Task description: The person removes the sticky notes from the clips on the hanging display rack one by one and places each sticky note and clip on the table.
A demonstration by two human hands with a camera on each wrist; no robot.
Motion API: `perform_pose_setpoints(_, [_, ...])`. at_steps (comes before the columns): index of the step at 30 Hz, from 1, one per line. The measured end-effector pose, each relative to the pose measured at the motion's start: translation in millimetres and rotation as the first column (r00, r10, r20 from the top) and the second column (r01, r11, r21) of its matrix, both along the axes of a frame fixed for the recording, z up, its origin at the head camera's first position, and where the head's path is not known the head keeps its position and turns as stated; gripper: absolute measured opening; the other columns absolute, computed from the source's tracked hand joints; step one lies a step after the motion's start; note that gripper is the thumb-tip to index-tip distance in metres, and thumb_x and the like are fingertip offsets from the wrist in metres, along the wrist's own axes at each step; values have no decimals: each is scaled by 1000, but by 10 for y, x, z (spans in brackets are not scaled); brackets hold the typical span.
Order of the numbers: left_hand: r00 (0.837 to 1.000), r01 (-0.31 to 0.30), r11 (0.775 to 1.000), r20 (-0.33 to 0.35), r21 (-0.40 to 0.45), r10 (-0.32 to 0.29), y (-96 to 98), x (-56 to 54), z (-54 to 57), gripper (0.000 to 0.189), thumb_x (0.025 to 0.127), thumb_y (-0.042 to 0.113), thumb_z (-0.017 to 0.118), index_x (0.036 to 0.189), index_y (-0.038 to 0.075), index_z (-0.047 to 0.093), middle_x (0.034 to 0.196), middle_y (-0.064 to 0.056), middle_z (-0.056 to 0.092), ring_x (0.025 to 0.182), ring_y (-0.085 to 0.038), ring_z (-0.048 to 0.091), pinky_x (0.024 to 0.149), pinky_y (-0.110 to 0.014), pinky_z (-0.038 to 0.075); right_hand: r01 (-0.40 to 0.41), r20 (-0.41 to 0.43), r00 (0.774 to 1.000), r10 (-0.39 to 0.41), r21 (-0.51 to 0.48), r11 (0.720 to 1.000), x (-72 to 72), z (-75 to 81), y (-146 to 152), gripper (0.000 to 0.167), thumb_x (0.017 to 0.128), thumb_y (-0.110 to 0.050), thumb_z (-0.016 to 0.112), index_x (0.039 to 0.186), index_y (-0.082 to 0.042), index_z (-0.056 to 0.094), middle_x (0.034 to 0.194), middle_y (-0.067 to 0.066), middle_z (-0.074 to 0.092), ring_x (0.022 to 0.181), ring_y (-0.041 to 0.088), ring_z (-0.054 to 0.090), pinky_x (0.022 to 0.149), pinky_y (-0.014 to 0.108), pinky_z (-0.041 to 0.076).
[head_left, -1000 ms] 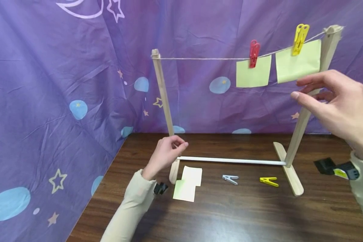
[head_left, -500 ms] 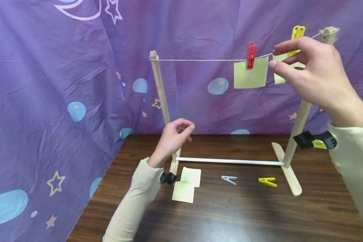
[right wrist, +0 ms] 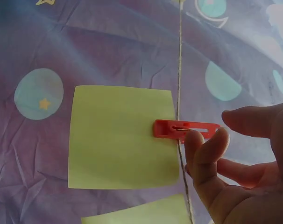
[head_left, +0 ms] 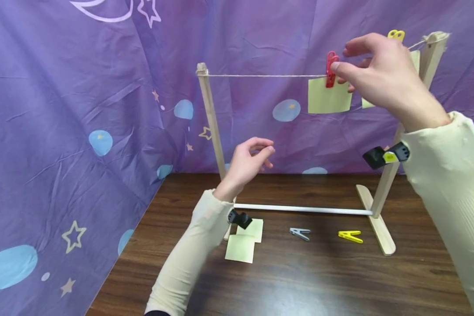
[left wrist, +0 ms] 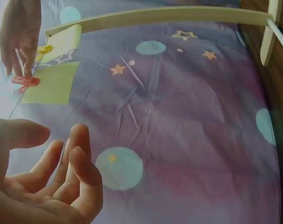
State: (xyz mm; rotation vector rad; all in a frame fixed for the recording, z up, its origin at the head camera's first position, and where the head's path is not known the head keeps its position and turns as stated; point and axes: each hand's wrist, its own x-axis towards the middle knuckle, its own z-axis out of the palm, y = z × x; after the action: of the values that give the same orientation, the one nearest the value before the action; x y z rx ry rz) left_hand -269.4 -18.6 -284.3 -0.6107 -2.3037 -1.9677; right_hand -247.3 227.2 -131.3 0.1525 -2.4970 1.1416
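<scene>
A red clothespin (head_left: 330,70) pins a pale yellow-green paper note (head_left: 327,102) to a string (head_left: 264,76). My right hand (head_left: 383,72) is at this clothespin, with thumb and fingers apart around its handle end; the right wrist view shows fingertips (right wrist: 221,140) overlapping the red clothespin (right wrist: 186,129). A second note (head_left: 415,61) hangs to the right under a yellow clothespin (head_left: 396,35), both partly hidden behind my right hand. My left hand (head_left: 246,162) hovers below the string near the left post, fingers loosely bent and holding nothing; its palm (left wrist: 48,186) shows in the left wrist view.
The string runs between two wooden posts (head_left: 211,114), joined low down by a white rod (head_left: 300,208). On the dark wooden table (head_left: 320,281) lie two overlapping notes (head_left: 239,249), a light blue clothespin (head_left: 299,233) and a yellow clothespin (head_left: 350,236). A purple patterned cloth (head_left: 245,127) hangs behind.
My right hand has moved left and up, from beside the right post past the yellow clothespin to the red one. My left hand has risen and shifted right.
</scene>
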Motion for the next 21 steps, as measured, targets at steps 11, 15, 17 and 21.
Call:
perform_pose_setpoints(11, [994,49,994,96,101,-58,247,-63,79,25,94,7,58,118,-1,61,109,-22,68,57,-8,62,54,-22,48,-14,24,1000,13,43,999,-96,9,-67,64,92,-35,61,142,1,41,125,10,64,57,-7,61,56,12,47])
perform_pose_setpoints(15, [992,47,993,108,106,-58,306,-63,83,26,94,6,57,118,-1,61,108,-22,68,57,-8,61,54,-22,48,-39,-1,999,39,24,999,-105,-3,-71,58,92,-33,62,138,0,47,117,6,67,58,-5,61,55,13,48])
perform_pose_setpoints(17, [992,44,993,113,109,-57,338,-61,85,26,94,6,57,118,-1,61,107,-22,68,56,-7,61,54,-21,47,-70,-22,997,70,9,998,-107,-17,-73,49,92,-31,63,130,-2,54,96,-6,71,57,-3,62,54,15,48])
perform_pose_setpoints(21, [991,33,992,125,120,-48,418,-56,85,26,94,5,57,119,0,61,107,-22,69,55,-7,60,53,-20,47,-107,-40,993,107,-19,994,-104,-35,-71,42,92,-28,65,123,-2,58,69,-20,65,56,1,63,52,17,49])
